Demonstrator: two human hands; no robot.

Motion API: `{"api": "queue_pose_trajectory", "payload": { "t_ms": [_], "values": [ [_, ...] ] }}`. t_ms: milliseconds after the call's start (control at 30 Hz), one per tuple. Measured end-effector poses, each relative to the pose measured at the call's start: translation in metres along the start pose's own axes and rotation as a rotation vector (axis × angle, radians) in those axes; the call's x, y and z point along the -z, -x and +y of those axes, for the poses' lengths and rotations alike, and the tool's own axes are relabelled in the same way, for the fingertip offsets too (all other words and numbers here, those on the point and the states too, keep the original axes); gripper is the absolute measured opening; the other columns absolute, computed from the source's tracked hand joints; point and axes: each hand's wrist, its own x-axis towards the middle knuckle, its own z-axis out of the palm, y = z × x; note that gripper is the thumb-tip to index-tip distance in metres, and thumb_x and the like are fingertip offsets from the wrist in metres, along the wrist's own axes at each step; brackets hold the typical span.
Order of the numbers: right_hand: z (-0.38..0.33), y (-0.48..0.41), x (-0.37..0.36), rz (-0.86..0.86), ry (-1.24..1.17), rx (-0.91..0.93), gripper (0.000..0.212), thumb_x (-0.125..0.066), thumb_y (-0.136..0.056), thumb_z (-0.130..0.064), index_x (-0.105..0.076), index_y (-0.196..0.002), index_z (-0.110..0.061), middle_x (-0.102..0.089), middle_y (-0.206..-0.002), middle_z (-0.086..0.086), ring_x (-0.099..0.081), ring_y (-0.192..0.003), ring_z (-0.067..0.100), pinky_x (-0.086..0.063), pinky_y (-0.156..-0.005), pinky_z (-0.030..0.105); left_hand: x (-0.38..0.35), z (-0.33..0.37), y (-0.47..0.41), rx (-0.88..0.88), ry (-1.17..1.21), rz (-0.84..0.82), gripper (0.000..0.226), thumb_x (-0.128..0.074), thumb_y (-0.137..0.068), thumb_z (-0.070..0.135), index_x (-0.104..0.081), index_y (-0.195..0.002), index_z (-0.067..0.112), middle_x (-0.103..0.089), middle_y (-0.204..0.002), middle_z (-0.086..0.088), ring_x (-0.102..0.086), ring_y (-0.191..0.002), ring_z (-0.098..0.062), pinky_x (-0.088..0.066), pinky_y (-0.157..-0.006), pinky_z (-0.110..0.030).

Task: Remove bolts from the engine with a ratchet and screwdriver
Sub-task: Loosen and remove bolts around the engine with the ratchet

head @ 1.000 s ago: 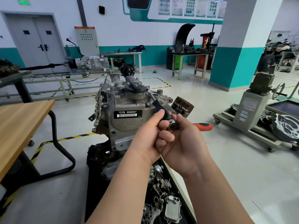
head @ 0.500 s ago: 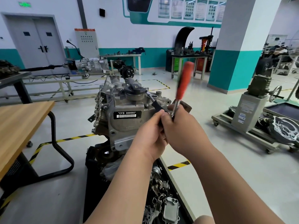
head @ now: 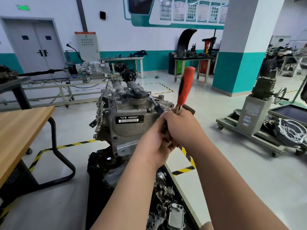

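Two hands, left hand (head: 153,141) and right hand (head: 180,128), clasp the ratchet (head: 185,87) together. Its red handle has swung from flat to upright above them, likely loosening a bolt on the engine (head: 127,130) just beyond.

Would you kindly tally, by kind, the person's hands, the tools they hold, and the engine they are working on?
Hands: 2 (left hand, right hand)
Red-handled ratchet: 1
Black-handled screwdriver: 1
Grey engine: 1
Total: 5
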Motion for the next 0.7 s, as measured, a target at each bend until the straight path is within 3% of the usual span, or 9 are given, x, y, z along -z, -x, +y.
{"api": "queue_pose_trajectory", "payload": {
  "t_ms": [67, 133, 233, 333, 433, 500, 600, 667, 700],
  "values": [
    [-0.001, 0.002, -0.002, -0.064, -0.182, -0.086, 0.033, -0.047, -0.086, -0.030, -0.057, -0.057, -0.020, -0.052, -0.042, -0.002, -0.046, -0.034, 0.015, -0.034, -0.042, 0.024, -0.001, 0.002, 0.000, -0.021, 0.003, 0.031, 0.029, -0.054, -0.096, 0.039, -0.070, -0.092, 0.015, -0.048, -0.060, 0.000, -0.044, -0.047, -0.013, -0.038, -0.048, -0.021],
    [-0.001, 0.006, -0.006, -0.099, -0.377, -0.177, 0.040, -0.048, -0.087, -0.029, -0.056, -0.049, -0.020, -0.049, -0.042, 0.002, -0.038, -0.031, 0.017, -0.029, -0.040, 0.024, -0.001, 0.004, 0.000, -0.035, -0.003, 0.061, 0.029, -0.054, -0.096, 0.041, -0.069, -0.087, 0.018, -0.042, -0.052, 0.002, -0.034, -0.047, -0.013, -0.029, -0.053, -0.026],
    [0.001, 0.009, -0.012, -0.174, -0.674, -0.282, 0.029, -0.048, -0.090, -0.025, -0.051, -0.063, -0.016, -0.045, -0.046, 0.004, -0.030, -0.032, 0.016, -0.025, -0.040, 0.023, 0.000, 0.005, -0.002, -0.005, -0.031, 0.132, 0.042, -0.056, -0.093, 0.044, -0.062, -0.059, 0.021, -0.034, -0.040, 0.008, -0.028, -0.032, -0.009, -0.020, -0.043, -0.022],
    [0.005, 0.011, -0.015, -0.320, -1.128, -0.404, 0.023, -0.040, -0.093, -0.022, -0.046, -0.072, -0.012, -0.041, -0.049, 0.003, -0.025, -0.029, 0.011, -0.024, -0.034, 0.017, 0.005, 0.007, -0.006, 0.017, -0.055, 0.170, 0.050, -0.058, -0.093, 0.042, -0.051, -0.048, 0.021, -0.033, -0.039, 0.010, -0.029, -0.027, -0.005, -0.016, -0.029, -0.014],
    [0.010, 0.015, -0.017, -0.432, -1.477, -0.466, 0.024, -0.039, -0.085, -0.021, -0.051, -0.067, -0.010, -0.040, -0.052, -0.003, -0.025, -0.027, 0.006, -0.022, -0.032, 0.015, 0.009, 0.011, -0.008, 0.022, -0.186, 0.159, 0.066, -0.060, -0.092, 0.043, -0.054, -0.032, 0.017, -0.044, -0.034, 0.002, -0.039, -0.024, -0.008, -0.024, -0.025, -0.013],
    [0.012, 0.016, -0.020, -0.449, -1.583, -0.487, 0.020, -0.042, -0.080, -0.020, -0.054, -0.068, -0.009, -0.040, -0.052, -0.004, -0.026, -0.027, 0.006, -0.022, -0.033, 0.014, 0.010, 0.018, -0.007, 0.031, -0.199, 0.135, 0.053, -0.060, -0.092, 0.043, -0.065, -0.047, 0.016, -0.049, -0.038, 0.003, -0.047, -0.026, -0.010, -0.028, -0.025, -0.013],
    [0.011, 0.018, -0.021, -0.462, -1.644, -0.509, 0.011, -0.042, -0.085, -0.021, -0.053, -0.086, -0.022, -0.040, -0.053, -0.005, -0.025, -0.027, 0.006, -0.022, -0.033, 0.015, 0.010, 0.027, -0.010, 0.082, -0.185, 0.108, 0.035, -0.053, -0.095, 0.048, -0.069, -0.095, 0.018, -0.063, -0.058, 0.006, -0.055, -0.038, -0.012, -0.036, -0.027, -0.014],
    [0.012, 0.018, -0.019, -0.463, -1.657, -0.513, 0.016, -0.041, -0.091, -0.022, -0.054, -0.087, -0.030, -0.039, -0.053, -0.004, -0.025, -0.028, 0.006, -0.022, -0.034, 0.014, 0.010, 0.030, -0.015, 0.112, -0.192, 0.065, 0.041, -0.048, -0.096, 0.053, -0.075, -0.089, 0.022, -0.069, -0.074, 0.006, -0.058, -0.052, -0.013, -0.041, -0.034, -0.018],
    [0.012, 0.018, -0.019, -0.466, -1.663, -0.513, 0.017, -0.041, -0.093, -0.024, -0.055, -0.087, -0.032, -0.040, -0.053, -0.004, -0.025, -0.028, 0.006, -0.022, -0.034, 0.014, 0.010, 0.031, -0.017, 0.131, -0.200, 0.052, 0.047, -0.047, -0.095, 0.054, -0.078, -0.079, 0.022, -0.068, -0.072, 0.006, -0.058, -0.050, -0.012, -0.042, -0.033, -0.018]
  ]
}}
